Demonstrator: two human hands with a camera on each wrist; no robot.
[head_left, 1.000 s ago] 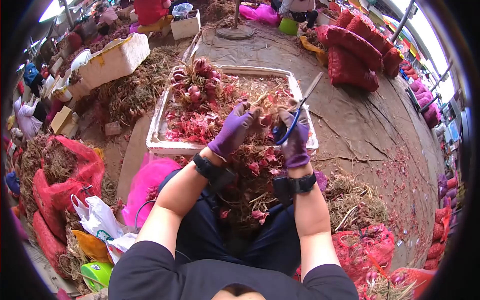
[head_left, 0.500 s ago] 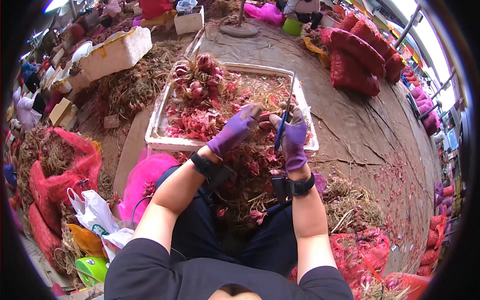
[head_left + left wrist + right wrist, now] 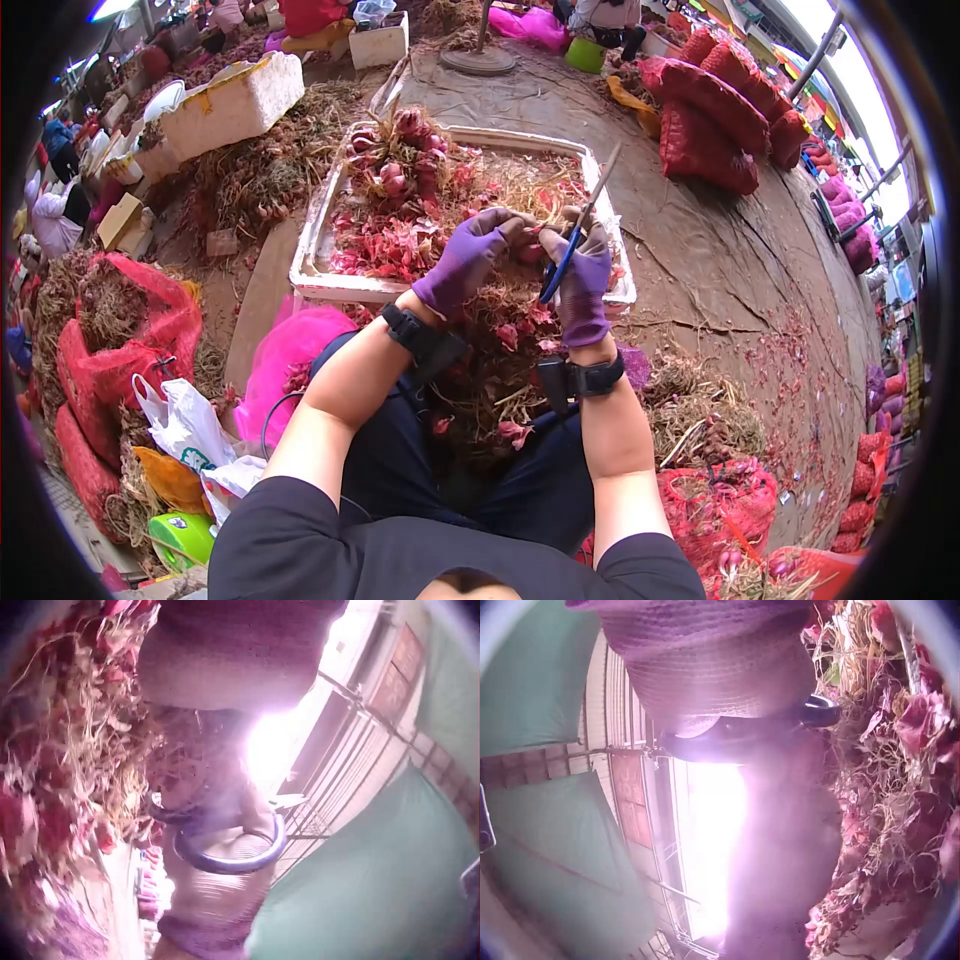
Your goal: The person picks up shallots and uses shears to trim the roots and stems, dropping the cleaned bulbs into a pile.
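Note:
In the head view my left hand [image 3: 465, 265], in a purple glove, pinches a small reddish shallot [image 3: 530, 253] over the near right part of a white foam tray [image 3: 345, 290]. My right hand [image 3: 585, 285], also gloved, holds a pair of scissors [image 3: 559, 272] with blue handles, its blades slanting up and away to the right. Both hands' fingertips meet around the shallot, partly hiding it. A blue handle loop [image 3: 229, 865] circles the right hand's gloved fingers in the left wrist view. Shallot bunches [image 3: 393, 180] and loose red skins [image 3: 375, 245] fill the tray's left side.
Dry stalks and skins [image 3: 490, 400] lie between the person's legs. A red net sack [image 3: 720, 505] sits at the right, a pink net [image 3: 290, 365] and a white plastic bag [image 3: 185, 425] at the left. Full red sacks [image 3: 705, 145] stand farther off.
The scissors swung from slanting right to nearly upright, then tilted right again. The hands stay over the tray, with the fingertips closer together now than half a second ago.

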